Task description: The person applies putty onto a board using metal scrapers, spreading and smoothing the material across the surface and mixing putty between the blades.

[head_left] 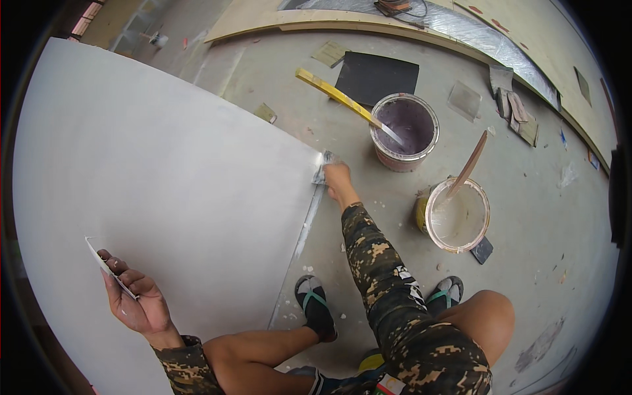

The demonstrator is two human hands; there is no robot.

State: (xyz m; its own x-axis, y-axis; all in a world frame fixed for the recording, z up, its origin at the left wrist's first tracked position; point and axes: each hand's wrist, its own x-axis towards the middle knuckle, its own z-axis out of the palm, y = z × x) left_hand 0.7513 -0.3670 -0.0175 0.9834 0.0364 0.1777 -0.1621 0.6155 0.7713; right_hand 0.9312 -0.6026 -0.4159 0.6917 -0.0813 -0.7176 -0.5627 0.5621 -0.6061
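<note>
My right hand (339, 180) is closed on a grey, white-smeared piece (321, 172), pressed at the near right corner of a large white panel (171, 164). Whether that piece is a rag or a scraper cannot be made out. Over the panel's left part, my left hand (139, 299) grips a thin flat putty spreader (108, 271), seen nearly edge-on, between thumb and fingers. Whitish smears mark the fingers. A pale line of residue (304, 230) runs along the panel's right edge by the floor.
An open can of purple-grey paint (395, 160) holds a yellow-handled brush or stick (336, 95). Nearer stands an open can of whitish material (487, 227) with a wooden stick (471, 161). A black sheet (378, 76), gloves (517, 108) and boards (316, 22) lie beyond; my feet are close by.
</note>
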